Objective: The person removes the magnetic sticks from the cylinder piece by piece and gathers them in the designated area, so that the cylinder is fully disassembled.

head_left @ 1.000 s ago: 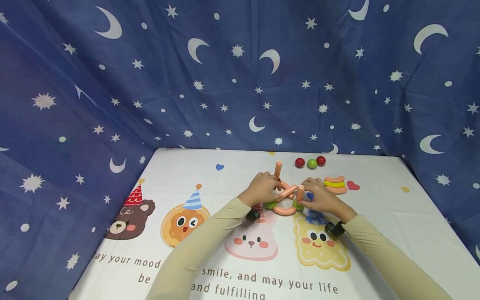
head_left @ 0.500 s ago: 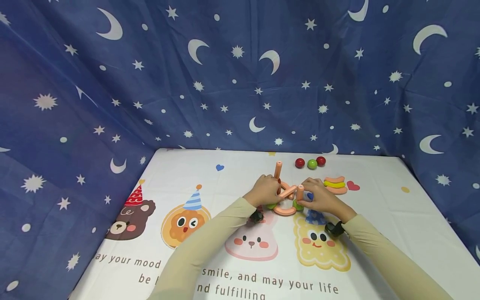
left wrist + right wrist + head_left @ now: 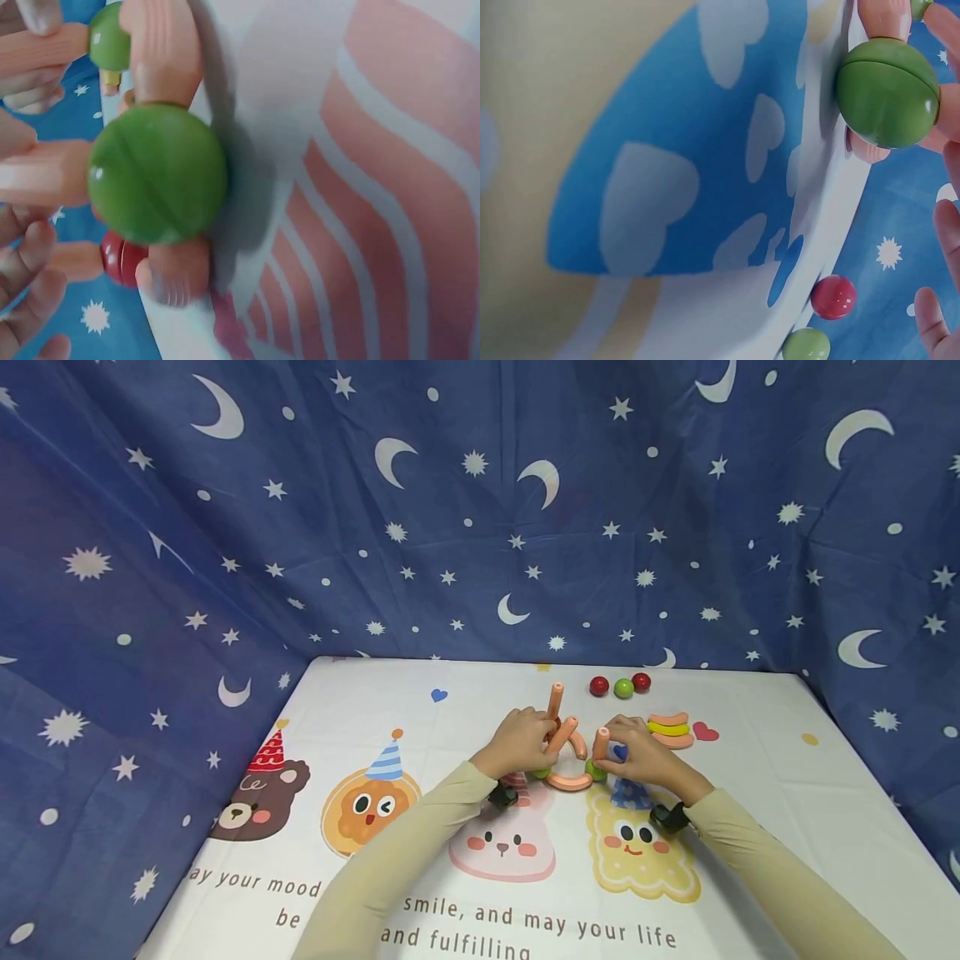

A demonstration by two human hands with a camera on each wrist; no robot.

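Note:
My left hand [image 3: 520,743] grips an orange toy rod [image 3: 562,735] that rises from a green ball [image 3: 157,174], tilted slightly right. In the left wrist view the rod's lower end meets this ball. My right hand [image 3: 637,752] pinches another orange rod [image 3: 602,745], standing on the right green ball [image 3: 889,91]. A curved orange piece [image 3: 570,782] joins the two green balls at the front. Behind, a third rod [image 3: 555,700] stands on a red ball [image 3: 124,259], mostly hidden by my left hand in the head view. A curved orange piece [image 3: 577,745] lies between the hands.
Two red balls and a green ball [image 3: 623,688] sit in a row at the back. Curved orange pieces and a yellow one [image 3: 669,728] lie to the right. A printed white cloth [image 3: 420,693] covers the table; a blue starry curtain [image 3: 450,527] hangs behind.
The rod in my left hand has swung left and more upright, away from the right-hand rod it leaned toward. My left hand has shifted slightly left; the right hand has barely moved.

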